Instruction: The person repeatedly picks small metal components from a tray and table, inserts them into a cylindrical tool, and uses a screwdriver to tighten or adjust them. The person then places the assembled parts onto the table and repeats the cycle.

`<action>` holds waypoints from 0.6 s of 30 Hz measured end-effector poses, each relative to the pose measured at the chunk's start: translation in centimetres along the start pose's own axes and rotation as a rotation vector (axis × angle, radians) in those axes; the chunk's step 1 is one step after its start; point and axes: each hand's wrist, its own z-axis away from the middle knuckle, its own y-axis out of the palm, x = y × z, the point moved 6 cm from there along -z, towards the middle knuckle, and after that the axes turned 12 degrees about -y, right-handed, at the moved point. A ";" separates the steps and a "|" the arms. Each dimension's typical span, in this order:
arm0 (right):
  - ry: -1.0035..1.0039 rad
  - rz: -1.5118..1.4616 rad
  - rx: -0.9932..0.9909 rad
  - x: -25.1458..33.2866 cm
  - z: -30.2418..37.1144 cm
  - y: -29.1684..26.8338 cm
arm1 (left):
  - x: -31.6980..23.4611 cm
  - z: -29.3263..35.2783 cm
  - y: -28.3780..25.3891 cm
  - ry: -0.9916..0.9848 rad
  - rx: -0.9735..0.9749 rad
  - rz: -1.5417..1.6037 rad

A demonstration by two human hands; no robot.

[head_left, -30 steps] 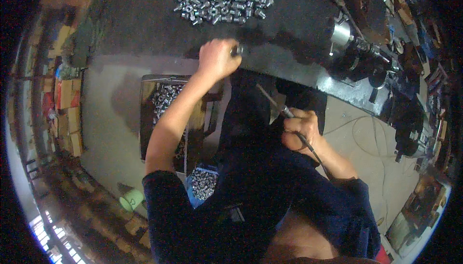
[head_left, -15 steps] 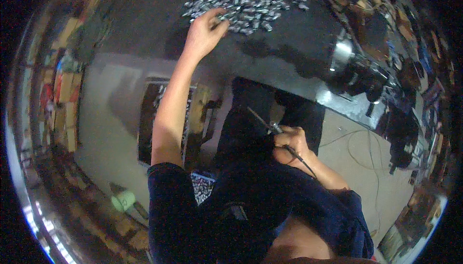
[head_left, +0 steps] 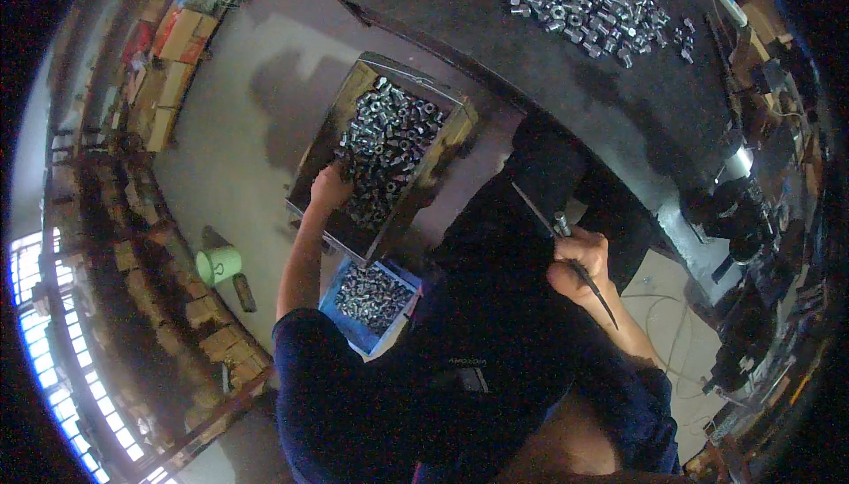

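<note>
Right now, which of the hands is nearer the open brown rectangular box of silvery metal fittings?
Left. The left hand reaches into the box; the right hand is outside it, to the right.

Pale grey floor (head_left: 217, 121) of a workshop, smooth in finish, spreading out below the near edge of a dark table (head_left: 424, 7). The tabletop is dull towards its left end and bears a bluish sheen near its right end, close to the near edge. A broad, soft-edged shadow (head_left: 279, 86) falls on the floor off the table's left end. Farther left, cardboard boxes (head_left: 181, 46) stand at the floor's margin; beside them runs a long band of brown shelving (head_left: 164, 281) (its contents too dim to identify). Beyond the shelving, well apart from the table, multi-paned windows (head_left: 78, 396) glow white with blue fringes
</note>
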 end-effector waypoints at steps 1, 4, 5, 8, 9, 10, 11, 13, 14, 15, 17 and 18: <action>0.020 0.005 0.000 0.0 -0.1 -0.2 | -1.4 0.6 -0.6 -0.046 -0.037 -0.101; 0.086 0.022 -0.018 0.1 0.2 -0.6 | -2.8 1.1 -3.2 -0.139 -0.111 -0.287; 0.103 0.015 -0.025 -0.1 0.2 -0.4 | -2.2 1.4 -3.9 -0.176 -0.133 -0.337; 0.010 0.004 -0.060 0.4 -0.4 -0.1 | -2.5 1.3 -3.1 -0.182 -0.061 -0.526; -0.011 -0.001 -0.056 0.5 -0.4 0.0 | -2.5 0.8 -2.2 -0.162 -0.074 -0.594; -0.033 -0.007 -0.053 0.5 -0.4 0.2 | -2.4 0.6 -1.8 -0.167 -0.063 -0.620; -0.055 -0.013 -0.049 0.6 -0.4 0.2 | -2.2 0.5 -1.7 -0.172 -0.054 -0.647; 0.022 0.000 0.011 0.1 0.2 0.2 | -1.7 0.2 -1.5 -0.177 -0.064 -0.684; 0.060 0.004 0.042 -0.1 0.5 0.2 | -1.4 0.0 -1.4 -0.167 -0.053 -0.698; 0.097 0.019 0.028 -0.2 0.6 -0.1 | -2.3 0.0 -1.9 -0.144 -0.038 -0.710; 0.157 0.033 0.000 -0.3 0.9 -0.3 | -2.8 -0.1 -2.2 -0.086 -0.069 -0.772; 0.147 0.023 -0.010 -0.4 0.9 -0.3 | -2.5 -0.3 -2.3 -0.097 -0.027 -0.758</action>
